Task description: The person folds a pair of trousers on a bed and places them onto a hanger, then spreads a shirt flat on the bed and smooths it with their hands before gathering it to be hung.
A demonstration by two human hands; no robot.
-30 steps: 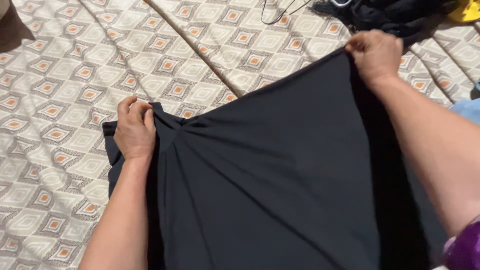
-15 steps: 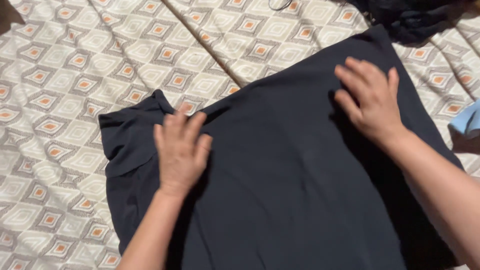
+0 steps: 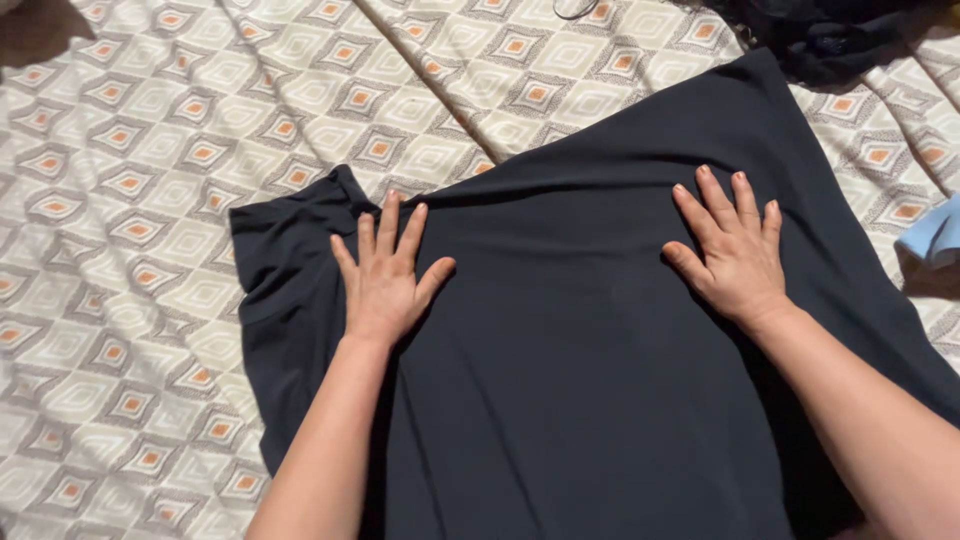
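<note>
Pressing flat, both of my hands lie palm-down on the dark garment [image 3: 580, 330], which is spread across the patterned bedsheet [image 3: 150, 160].

Head view. My left hand [image 3: 385, 280] rests on the cloth near its left corner, fingers splayed and released, gripping nothing; the folded-over corner flap [image 3: 290, 225] lies just beside it, toward the sheet's left edge. My right hand [image 3: 735, 255] rests on the cloth nearer the sheet's right edge, fingers likewise spread and open. A second ago each hand was clenched on a pinch of the upper hem, holding it taut above the sheet; half a second ago the fingers had let go and were coming down. Now the hem lies on the bed with only shallow creases between my hands, so I judge the work to have passed from stretching to smoothing. A dark heap of clothing [image 3: 820, 35] sits at the far right corner, and a pale blue cloth [image 3: 935, 235] shows at the right edge.
</note>
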